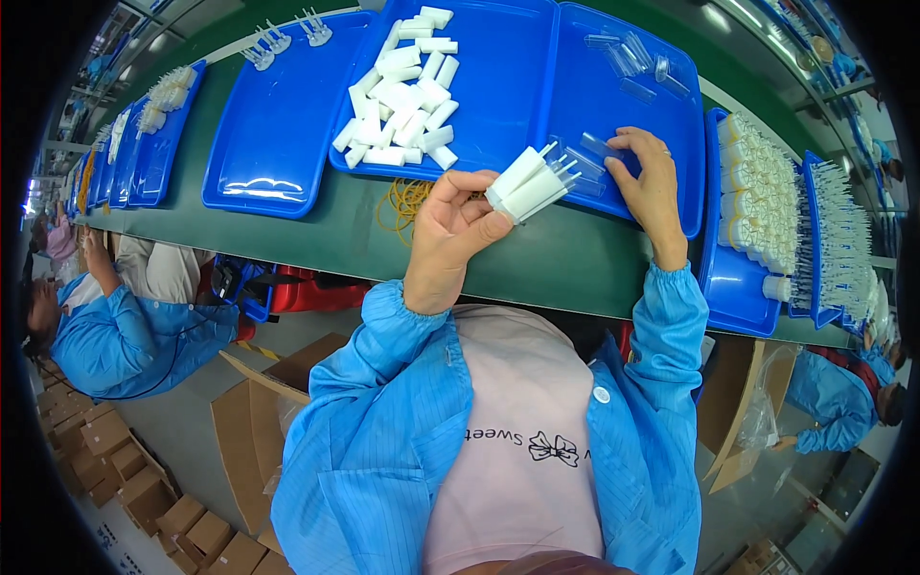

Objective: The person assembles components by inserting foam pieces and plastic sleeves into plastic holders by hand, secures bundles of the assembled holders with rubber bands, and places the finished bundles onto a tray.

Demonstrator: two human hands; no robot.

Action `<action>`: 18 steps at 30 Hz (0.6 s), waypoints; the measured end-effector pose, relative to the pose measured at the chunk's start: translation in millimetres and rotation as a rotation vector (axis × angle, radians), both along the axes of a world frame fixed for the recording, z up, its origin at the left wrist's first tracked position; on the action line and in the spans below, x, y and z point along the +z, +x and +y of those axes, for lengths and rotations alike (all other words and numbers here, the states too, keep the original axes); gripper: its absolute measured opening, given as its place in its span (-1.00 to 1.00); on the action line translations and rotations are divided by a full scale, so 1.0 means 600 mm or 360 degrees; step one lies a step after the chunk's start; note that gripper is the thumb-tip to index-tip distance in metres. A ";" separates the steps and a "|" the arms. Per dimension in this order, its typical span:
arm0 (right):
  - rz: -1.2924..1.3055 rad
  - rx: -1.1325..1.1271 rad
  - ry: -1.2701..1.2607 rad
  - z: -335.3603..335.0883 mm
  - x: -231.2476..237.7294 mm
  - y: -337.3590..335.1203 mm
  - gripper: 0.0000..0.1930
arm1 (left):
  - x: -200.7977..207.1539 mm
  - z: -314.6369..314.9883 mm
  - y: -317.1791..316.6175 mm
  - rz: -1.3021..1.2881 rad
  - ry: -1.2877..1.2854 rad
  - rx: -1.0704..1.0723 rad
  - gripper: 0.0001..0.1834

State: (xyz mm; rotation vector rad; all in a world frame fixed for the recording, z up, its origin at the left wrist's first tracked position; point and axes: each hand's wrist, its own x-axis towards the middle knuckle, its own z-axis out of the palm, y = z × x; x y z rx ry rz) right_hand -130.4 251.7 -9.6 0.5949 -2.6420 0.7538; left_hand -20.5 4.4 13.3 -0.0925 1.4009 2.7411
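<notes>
Blue tray (661, 105): on the green belt (316, 230), holds clear plastic caps (599, 153).
Left hand (450, 230): closed on a bundle of white plastic pieces (527, 182), long axes pointing up-right toward the caps.
Right hand (652, 182): nearer; fingertips on the caps, grip undetermined.

Blue work coat (383, 422), elastic cuffs, over pink shirt (522, 431)

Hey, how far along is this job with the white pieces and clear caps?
Done, it seems: rows of finished white pieces fill the tray on the right. In hand: the left hand grips a small bundle of white pieces while the right hand touches a clear cap. Left: a loose pile in the middle tray.
</notes>
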 end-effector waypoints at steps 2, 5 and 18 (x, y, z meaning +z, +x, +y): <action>0.0022 -0.0031 -0.0143 0.000 0.002 0.003 -0.75 | -0.001 0.002 -0.001 0.0029 -0.0025 0.0007 -0.58; -0.0295 0.0020 -0.0891 -0.023 0.052 0.031 -0.79 | -0.004 0.005 0.006 0.0253 -0.0267 0.0107 -0.53; -0.0354 0.0299 -0.0967 -0.053 0.168 0.117 -0.84 | 0.011 0.002 0.014 0.0894 -0.1341 0.0456 -0.45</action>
